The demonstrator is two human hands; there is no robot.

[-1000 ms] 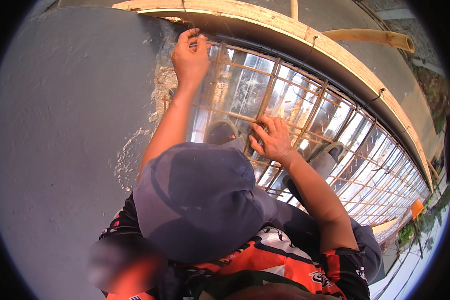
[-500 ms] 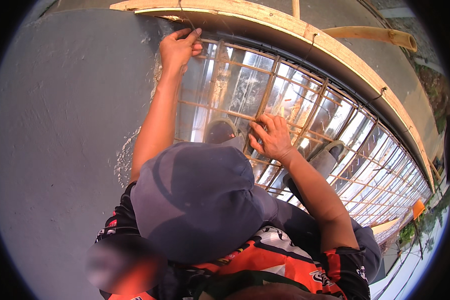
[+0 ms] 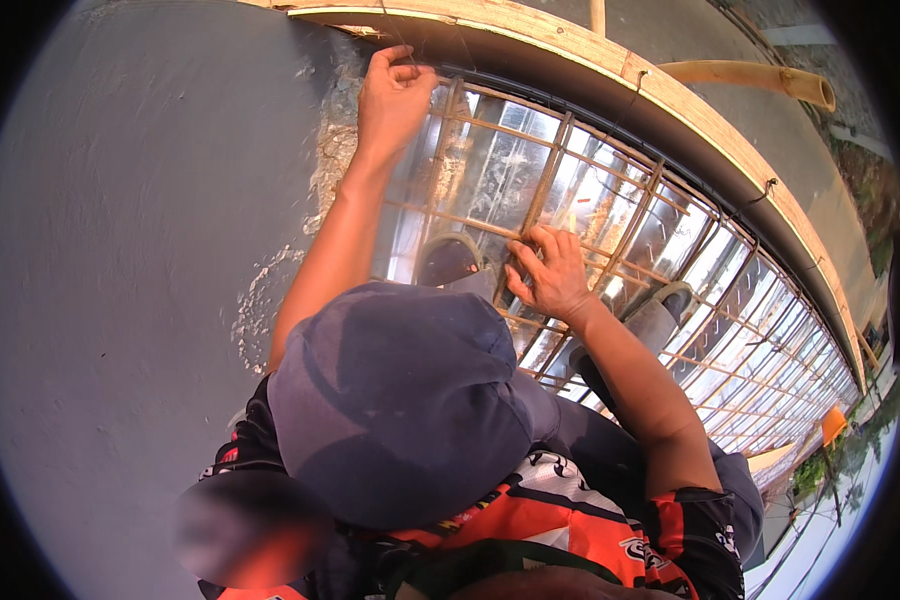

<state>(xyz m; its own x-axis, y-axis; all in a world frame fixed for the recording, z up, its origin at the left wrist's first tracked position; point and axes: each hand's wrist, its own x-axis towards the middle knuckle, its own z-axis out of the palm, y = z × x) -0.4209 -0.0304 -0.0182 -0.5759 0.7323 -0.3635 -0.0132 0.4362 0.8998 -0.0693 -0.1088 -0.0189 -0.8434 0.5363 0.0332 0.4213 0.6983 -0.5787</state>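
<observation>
Beside the inner face of the wooden form board (image 3: pixel 530 32), my left hand (image 3: pixel 395 98) is raised with thumb and fingers pinched together. A thin dark wire (image 3: pixel 386 16) hangs over the board and runs down to those fingers; its lower end is hard to make out. My right hand (image 3: pixel 553 275) rests lower on the rebar grid (image 3: pixel 548 175), fingers curled over a bar near a crossing. Rusty bars cross one another above shiny ribbed metal decking (image 3: pixel 505 150).
A grey plastered wall (image 3: pixel 140 250) with a rough broken edge stands on the left. My boots (image 3: pixel 450 258) are down among the bars. More wire ties (image 3: pixel 770 186) loop over the board. A bamboo pole (image 3: pixel 750 78) lies beyond it, and an orange piece (image 3: pixel 835 424) shows at far right.
My left hand has shifted slightly right along the board, and its fingers have turned. The right hand stays on the same bar. The whole view has moved a little.
</observation>
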